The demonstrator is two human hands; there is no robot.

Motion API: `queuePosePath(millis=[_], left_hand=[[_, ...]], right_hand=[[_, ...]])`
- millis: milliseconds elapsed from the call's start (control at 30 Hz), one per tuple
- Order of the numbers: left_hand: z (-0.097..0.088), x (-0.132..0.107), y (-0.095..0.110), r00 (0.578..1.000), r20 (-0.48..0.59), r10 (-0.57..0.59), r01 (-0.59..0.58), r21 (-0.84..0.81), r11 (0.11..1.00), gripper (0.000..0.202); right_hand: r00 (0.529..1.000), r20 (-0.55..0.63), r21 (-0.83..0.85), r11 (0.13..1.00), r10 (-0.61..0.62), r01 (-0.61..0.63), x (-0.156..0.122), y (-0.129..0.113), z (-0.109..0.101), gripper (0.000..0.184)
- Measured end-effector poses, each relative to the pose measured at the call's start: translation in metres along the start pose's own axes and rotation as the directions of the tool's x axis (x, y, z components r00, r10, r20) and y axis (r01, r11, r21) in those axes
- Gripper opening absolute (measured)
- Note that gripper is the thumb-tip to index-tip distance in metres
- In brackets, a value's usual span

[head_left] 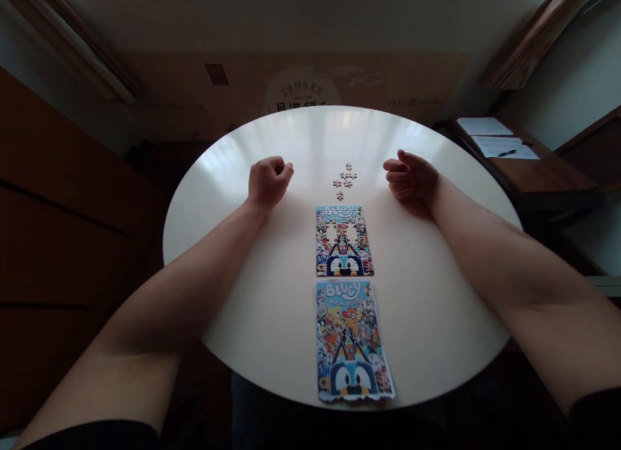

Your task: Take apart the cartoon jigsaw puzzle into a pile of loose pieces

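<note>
Loose pieces at twelve o'clock of the puzzle look light, stiff, best pinched edgewise; left hand and right hand curl closed.

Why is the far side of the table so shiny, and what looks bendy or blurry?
Head view: light probably reflects off the glossy table; the curtains slant, likely lens stretching; the wall lettering looks dim; the loose puzzle pieces are too small to judge for blur.

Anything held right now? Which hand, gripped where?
No hold visible: left hand and right hand are both curled, palms hidden, so I can't be sure.
</note>
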State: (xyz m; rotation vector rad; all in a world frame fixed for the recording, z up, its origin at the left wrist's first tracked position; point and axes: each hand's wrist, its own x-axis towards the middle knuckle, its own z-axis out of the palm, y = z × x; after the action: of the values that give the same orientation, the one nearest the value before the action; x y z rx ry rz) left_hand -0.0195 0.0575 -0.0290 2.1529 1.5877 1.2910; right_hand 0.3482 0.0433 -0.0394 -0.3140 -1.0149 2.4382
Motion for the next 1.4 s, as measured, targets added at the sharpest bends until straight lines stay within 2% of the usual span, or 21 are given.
queuePosePath(millis=[167, 300, 467, 567, 700, 800, 967, 1100, 1200, 1333, 1367, 1400], left_hand=[[0.001, 0.001, -0.002, 0.996, 0.077, -0.044, 0.041, 0.04, 0.998, 0.036], [0.002, 0.0, -0.001, 0.979, 0.185, -0.088, 0.058, 0.163, 0.985, 0.034], [0.007, -0.005, 0.008, 0.951, 0.299, -0.072, -0.064, 0.423, 0.904, 0.024], [0.012, -0.001, 0.013, 0.923, 0.367, -0.116, -0.106, 0.532, 0.84, 0.026], [0.019, 0.011, 0.018, 0.886, 0.421, -0.195, -0.113, 0.604, 0.789, 0.032], [0.019, 0.016, 0.018, 0.897, 0.392, -0.206, -0.092, 0.619, 0.78, 0.031], [0.008, 0.009, 0.008, 0.9, 0.432, -0.058, -0.192, 0.513, 0.837, 0.031], [-0.001, 0.008, 0.005, 0.882, 0.472, -0.022, -0.224, 0.458, 0.86, 0.036], [-0.004, 0.009, 0.008, 0.868, 0.495, -0.029, -0.224, 0.443, 0.868, 0.039], [-0.005, 0.007, 0.016, 0.858, 0.514, 0.017, -0.258, 0.401, 0.879, 0.037], [-0.004, 0.006, 0.018, 0.855, 0.518, 0.039, -0.271, 0.38, 0.884, 0.035], [-0.004, 0.004, 0.02, 0.849, 0.524, 0.064, -0.285, 0.353, 0.891, 0.032]], right_hand=[[1.0, 0.025, -0.056, 0.998, 0.018, -0.017, 0.001, 0.001, 0.005, 0.051], [0.996, -0.087, -0.136, 0.99, 0.027, -0.038, 0.001, 0.002, 0.008, 0.056], [0.98, -0.194, -0.193, 0.977, 0.048, -0.087, 0.0, 0.001, 0.009, 0.057], [0.986, -0.147, -0.163, 0.982, 0.076, -0.1, 0.001, 0.001, 0.009, 0.055], [0.997, 0.005, -0.094, 0.993, 0.072, -0.072, 0.003, 0.004, 0.007, 0.05], [0.998, 0.039, -0.098, 0.994, 0.056, -0.052, 0.005, 0.007, 0.007, 0.047], [0.999, 0.009, -0.188, 0.981, 0.038, -0.036, 0.012, 0.011, 0.011, 0.047], [0.999, -0.047, -0.249, 0.968, 0.016, -0.027, 0.017, 0.012, 0.016, 0.046], [0.992, -0.121, -0.295, 0.955, -0.032, -0.005, 0.021, 0.013, 0.019, 0.038], [0.955, -0.252, -0.385, 0.921, -0.159, 0.052, 0.039, 0.021, 0.025, 0.016], [0.927, -0.304, -0.427, 0.901, -0.221, 0.075, 0.046, 0.024, 0.027, 0.014], [0.844, -0.401, -0.543, 0.834, -0.356, 0.094, 0.053, 0.027, 0.029, 0.014]])
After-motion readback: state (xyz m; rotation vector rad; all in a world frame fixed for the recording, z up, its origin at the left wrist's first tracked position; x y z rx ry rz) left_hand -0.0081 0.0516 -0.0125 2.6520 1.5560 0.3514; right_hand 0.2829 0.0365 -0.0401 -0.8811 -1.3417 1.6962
